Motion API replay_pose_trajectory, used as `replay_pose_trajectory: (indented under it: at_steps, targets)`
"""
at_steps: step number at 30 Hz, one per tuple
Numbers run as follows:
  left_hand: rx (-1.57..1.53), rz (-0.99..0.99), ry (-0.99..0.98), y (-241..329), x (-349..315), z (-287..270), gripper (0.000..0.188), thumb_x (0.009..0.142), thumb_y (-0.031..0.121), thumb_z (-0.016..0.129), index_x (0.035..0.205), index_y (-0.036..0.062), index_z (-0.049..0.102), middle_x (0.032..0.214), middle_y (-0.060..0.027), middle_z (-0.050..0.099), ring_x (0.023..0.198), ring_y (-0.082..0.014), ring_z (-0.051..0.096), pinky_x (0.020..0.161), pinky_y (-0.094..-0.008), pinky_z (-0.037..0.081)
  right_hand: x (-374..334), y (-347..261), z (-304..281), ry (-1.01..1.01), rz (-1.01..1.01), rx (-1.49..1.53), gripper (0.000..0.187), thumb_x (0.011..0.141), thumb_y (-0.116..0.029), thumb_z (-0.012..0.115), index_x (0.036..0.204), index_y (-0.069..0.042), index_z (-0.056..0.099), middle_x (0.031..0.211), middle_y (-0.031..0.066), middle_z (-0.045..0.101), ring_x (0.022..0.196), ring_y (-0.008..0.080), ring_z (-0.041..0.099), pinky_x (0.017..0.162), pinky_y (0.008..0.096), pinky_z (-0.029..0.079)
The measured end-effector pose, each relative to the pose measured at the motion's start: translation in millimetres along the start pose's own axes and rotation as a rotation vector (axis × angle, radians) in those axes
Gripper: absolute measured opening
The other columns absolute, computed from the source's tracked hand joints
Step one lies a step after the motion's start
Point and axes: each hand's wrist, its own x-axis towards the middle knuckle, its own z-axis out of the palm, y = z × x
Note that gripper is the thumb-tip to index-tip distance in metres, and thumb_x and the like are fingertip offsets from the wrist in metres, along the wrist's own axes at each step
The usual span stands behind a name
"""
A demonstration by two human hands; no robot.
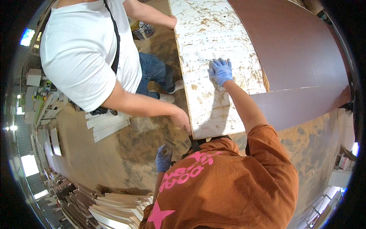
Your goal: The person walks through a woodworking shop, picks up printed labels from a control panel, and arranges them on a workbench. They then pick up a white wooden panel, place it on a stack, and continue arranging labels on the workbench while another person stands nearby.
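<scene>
1. The right hand, in a blue glove, lies flat with fingers spread on the white, stained sheet; it grips nothing, the palm only presses on the surface
2. The left hand, also in a blue glove, hangs low at the near left of the person's orange shirt; it holds nothing, with the fingers loosely curled, apart from the sheet
3. One white sheet shows, long and narrow, running from the near middle to the far edge of the view, with brown blotches across it; it lies on the left part of one large dark brown panel, which spreads to the right and far side
4. One co-worker in a white shirt and blue jeans stands at the left. That person's two bare hands are both at the sheet's left edge: one hand at the near corner, touching the edge, and the other hand at the far end
5. One paint bucket stands on the floor at the far left of the sheet, just beside the co-worker's far arm
6. Two stacks of pale boards lie on the brown floor: one small stack at the left, near the co-worker's feet, and one larger stack at the near left, below the left hand
</scene>
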Motion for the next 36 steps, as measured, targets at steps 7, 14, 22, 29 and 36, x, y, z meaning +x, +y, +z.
replay_pose_trajectory:
  at_steps: [7,14,22,29,36]
  targets:
    - [0.13,0.145,-0.065,14,20,-19,0.045,0.083,0.015,0.069,0.124,0.0097,0.053,0.119,-0.0124,0.057,0.101,-0.0274,0.06,0.083,-0.0363,0.05,-15,19,-23,0.197,-0.107,-0.068,0.042,0.088,-0.034,0.055,0.127,-0.018,0.055,0.135,0.0025,0.052,0.128,0.0268,0.042,0.111,0.052,0.019]
    - [0.193,0.175,-0.156,40,41,-18,0.047,0.084,0.018,0.068,0.128,0.0065,0.052,0.121,-0.0149,0.057,0.106,-0.0282,0.059,0.087,-0.0374,0.048,-63,45,-48,0.41,-0.154,-0.036,0.038,0.084,-0.026,0.063,0.121,-0.018,0.06,0.129,0.002,0.057,0.121,0.0251,0.048,0.108,0.0492,0.025]
    - [0.067,0.16,-0.187,56,59,4,0.051,0.086,0.026,0.067,0.129,0.0053,0.05,0.125,-0.0182,0.055,0.11,-0.0303,0.057,0.09,-0.039,0.047,-120,65,-78,0.473,-0.172,-0.057,0.037,0.079,-0.023,0.068,0.115,-0.016,0.062,0.126,0.0006,0.058,0.117,0.0245,0.05,0.109,0.0513,0.025]
    - [0.06,0.133,-0.25,75,70,28,0.054,0.085,0.025,0.067,0.131,0.0051,0.047,0.128,-0.0172,0.054,0.115,-0.0319,0.055,0.093,-0.039,0.045,-190,54,-74,0.306,-0.284,-0.009,0.04,0.079,-0.025,0.063,0.119,-0.02,0.06,0.134,0.0001,0.051,0.126,0.0231,0.043,0.113,0.0526,0.019]
    - [0.075,0.146,-0.25,79,75,40,0.056,0.084,0.028,0.068,0.131,0.0054,0.048,0.129,-0.0176,0.053,0.115,-0.0325,0.054,0.093,-0.0397,0.045,-215,11,-56,0.231,-0.357,0.197,0.029,0.079,-0.032,0.063,0.105,-0.018,0.065,0.119,0.0028,0.06,0.113,0.025,0.052,0.107,0.0538,0.026]
